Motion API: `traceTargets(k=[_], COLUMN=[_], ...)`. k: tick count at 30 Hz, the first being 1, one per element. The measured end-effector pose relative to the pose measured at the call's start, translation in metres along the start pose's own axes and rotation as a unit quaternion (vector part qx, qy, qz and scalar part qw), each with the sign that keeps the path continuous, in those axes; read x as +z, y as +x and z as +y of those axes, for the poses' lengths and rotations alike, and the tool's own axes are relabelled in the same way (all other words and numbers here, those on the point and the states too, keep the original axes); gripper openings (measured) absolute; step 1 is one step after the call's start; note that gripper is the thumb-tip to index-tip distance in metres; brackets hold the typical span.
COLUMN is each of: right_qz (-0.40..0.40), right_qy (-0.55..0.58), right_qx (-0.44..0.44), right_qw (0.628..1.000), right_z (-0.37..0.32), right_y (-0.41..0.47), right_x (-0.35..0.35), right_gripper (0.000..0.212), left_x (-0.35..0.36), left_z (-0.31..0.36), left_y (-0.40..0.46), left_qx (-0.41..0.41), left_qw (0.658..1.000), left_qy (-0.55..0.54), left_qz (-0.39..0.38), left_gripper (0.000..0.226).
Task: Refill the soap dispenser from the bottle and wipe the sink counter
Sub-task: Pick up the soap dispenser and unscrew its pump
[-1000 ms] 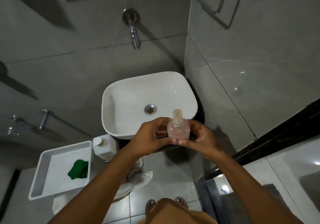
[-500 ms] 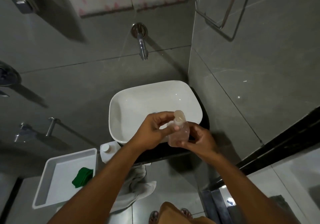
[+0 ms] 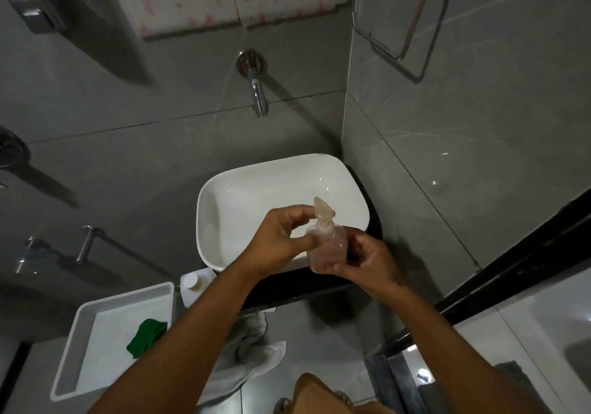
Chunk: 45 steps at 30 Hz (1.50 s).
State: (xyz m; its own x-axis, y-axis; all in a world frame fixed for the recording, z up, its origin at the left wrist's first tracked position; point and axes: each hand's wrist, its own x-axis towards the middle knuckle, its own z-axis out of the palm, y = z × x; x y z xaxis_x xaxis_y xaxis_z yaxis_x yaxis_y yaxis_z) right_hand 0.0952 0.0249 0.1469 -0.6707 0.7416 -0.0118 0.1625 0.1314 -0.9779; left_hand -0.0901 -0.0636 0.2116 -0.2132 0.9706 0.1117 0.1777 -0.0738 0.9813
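White tray (image 3: 80, 343) at 8 o'clock, green cloth (image 3: 145, 338) inside it. White bottle (image 3: 195, 287) just right of tray, capped, upright on the counter (image 3: 287, 292). Pale towel (image 3: 256, 346) hangs below the counter edge. Left hand (image 3: 275, 237) pinches the pump head at dispenser (image 3: 326, 247) top. Dispenser held over the sink (image 3: 256, 189) front rim, centre frame. Right hand (image 3: 364, 260) closed around dispenser body. Tap (image 3: 257, 93) at 12 o'clock.
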Motion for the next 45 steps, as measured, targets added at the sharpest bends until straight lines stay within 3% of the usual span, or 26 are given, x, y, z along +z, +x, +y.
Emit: traceTargets(k=[8, 12, 19, 27, 34, 36, 41, 45], right_qz=[0.002, -0.004, -0.007, 0.008, 0.025, 0.028, 0.034, 0.027], right_qy=[-0.013, -0.010, 0.007, 0.009, 0.059, 0.067, 0.062, 0.047], right_qx=[0.009, 0.003, 0.002, -0.003, -0.013, -0.002, 0.036, 0.061], right_qw=[1.000, 1.000, 1.000, 1.000, 0.998, 0.997, 0.997, 0.997], right_z=[0.000, 0.000, -0.003, 0.000, 0.014, 0.021, 0.039, 0.046], right_y=[0.000, 0.001, 0.000, -0.001, -0.001, -0.002, -0.007, -0.016], right_x=[-0.001, -0.001, 0.005, 0.001, -0.009, -0.013, -0.026, -0.037], right_gripper=[0.065, 0.064, 0.067, 0.064, 0.064, 0.066, 0.071, 0.070], left_x=[0.001, 0.000, -0.003, -0.006, -0.011, -0.010, -0.003, 0.035], left_z=[0.004, 0.002, 0.006, 0.021, 0.037, 0.030, -0.021, -0.083], left_y=[-0.001, 0.000, 0.001, 0.006, 0.003, -0.005, -0.039, -0.065], left_qx=[-0.009, -0.013, -0.018, 0.002, 0.015, -0.007, -0.089, -0.206], left_qw=[1.000, 1.000, 1.000, 0.982, 0.923, 0.887, 0.768, 0.725], left_qy=[-0.011, -0.014, -0.005, -0.137, -0.282, -0.320, -0.422, -0.451], left_qz=[0.016, 0.011, 0.010, 0.126, 0.259, 0.331, 0.473, 0.479], left_gripper=[0.031, 0.039, 0.030, 0.035, 0.027, 0.033, 0.024, 0.013])
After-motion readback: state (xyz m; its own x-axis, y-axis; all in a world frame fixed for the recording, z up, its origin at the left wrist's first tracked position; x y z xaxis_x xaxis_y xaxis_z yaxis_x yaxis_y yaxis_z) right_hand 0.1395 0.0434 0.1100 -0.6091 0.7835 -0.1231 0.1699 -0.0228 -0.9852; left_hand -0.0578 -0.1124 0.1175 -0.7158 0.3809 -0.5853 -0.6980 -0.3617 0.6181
